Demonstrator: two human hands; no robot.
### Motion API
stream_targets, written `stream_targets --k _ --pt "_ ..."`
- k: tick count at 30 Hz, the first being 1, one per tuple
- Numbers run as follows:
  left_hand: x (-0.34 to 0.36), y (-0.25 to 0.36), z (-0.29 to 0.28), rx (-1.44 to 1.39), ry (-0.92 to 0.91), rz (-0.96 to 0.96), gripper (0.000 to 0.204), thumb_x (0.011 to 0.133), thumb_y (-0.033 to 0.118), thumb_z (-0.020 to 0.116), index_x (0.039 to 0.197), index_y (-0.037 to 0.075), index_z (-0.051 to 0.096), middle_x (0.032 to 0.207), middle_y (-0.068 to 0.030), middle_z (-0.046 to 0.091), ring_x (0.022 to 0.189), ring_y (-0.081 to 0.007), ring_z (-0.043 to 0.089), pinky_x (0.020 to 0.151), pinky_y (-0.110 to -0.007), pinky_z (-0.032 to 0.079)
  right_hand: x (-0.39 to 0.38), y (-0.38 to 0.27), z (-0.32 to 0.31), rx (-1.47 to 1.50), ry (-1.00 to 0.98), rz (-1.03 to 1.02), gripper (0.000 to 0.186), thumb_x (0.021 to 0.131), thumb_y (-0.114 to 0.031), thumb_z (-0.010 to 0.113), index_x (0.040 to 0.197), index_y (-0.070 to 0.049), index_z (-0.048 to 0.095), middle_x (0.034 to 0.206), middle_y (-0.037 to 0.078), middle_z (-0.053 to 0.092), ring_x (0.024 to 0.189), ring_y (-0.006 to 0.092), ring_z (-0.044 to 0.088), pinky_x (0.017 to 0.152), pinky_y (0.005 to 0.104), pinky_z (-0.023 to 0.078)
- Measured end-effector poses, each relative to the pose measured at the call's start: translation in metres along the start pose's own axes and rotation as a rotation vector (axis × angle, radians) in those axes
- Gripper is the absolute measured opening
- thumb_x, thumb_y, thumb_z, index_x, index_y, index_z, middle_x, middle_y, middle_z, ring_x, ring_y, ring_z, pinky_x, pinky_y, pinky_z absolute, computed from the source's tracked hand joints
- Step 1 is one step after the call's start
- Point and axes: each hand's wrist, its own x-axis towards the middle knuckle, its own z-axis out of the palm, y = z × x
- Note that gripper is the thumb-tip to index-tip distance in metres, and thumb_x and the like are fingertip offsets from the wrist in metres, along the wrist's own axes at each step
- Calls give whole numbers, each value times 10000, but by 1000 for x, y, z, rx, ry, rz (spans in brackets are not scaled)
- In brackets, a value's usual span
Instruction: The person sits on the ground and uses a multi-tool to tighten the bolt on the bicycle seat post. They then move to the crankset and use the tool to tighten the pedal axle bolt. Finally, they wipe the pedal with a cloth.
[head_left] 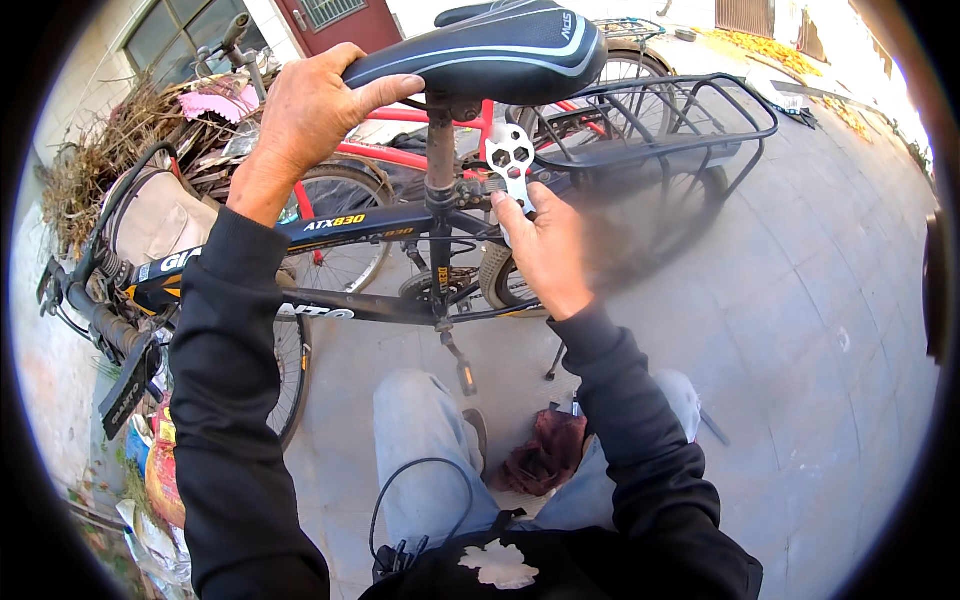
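Observation:
A black bicycle stands across in front of me, its handlebar at the left. My left hand grips the nose of its black saddle, with the thumb along the near side. Below the saddle, the seat post runs down into the dark frame. My right hand pinches a flat silver multi-hole wrench between thumb and fingers. The wrench is upright, its holed head just right of the seat post, near the seat clamp. Fingers cover its lower end, so whether it touches the clamp I cannot tell.
A black rear rack juts right over the back wheel. Behind stands a red bicycle, beside a heap of dry sticks. Between my legs a maroon cloth lies on the paved ground. Plastic bags sit lower left.

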Motion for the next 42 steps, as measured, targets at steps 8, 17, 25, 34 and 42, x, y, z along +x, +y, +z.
stream_targets --k 8,17,25,34,42 --pt "32 29 7 31 -183 232 624 867 581 501 1132 24 597 949 -166 634 865 -268 626 779 -347 468 2 5 3 56 4 -53 236 859 -200 622 960 13 624 650 121 619 539 149 532 554 310 448" --pt "48 60 -6 53 -353 334 800 798 671 521 1144 -51 534 992 -284 613 949 -382 602 795 -411 468 0 15 5 21 -51 -11 285 864 -257 624 917 23 614 648 175 597 529 221 525 556 341 442" --pt "28 46 -15 -144 -169 222 555 879 451 571 1143 -37 568 995 -231 605 903 -326 611 774 -376 482 9 6 9 76 -37 22 281 858 -267 646 947 -1 636 677 148 608 562 193 509 592 324 452" --pt "-155 -8 40 -33 431 -25 370 832 153 651 1151 -8 555 1074 -197 584 978 -364 583 822 -399 477 -1 -4 5 78 -85 254 280 854 -237 642 937 30 640 647 40 601 562 79 551 456 255 478" --pt "-290 32 122 -431 -57 -477 323 834 192 631 1106 29 569 1145 -144 549 997 -337 586 845 -387 482 -20 14 11 30 -272 21 281 878 -260 624 881 21 611 718 19 582 599 64 535 461 217 463"
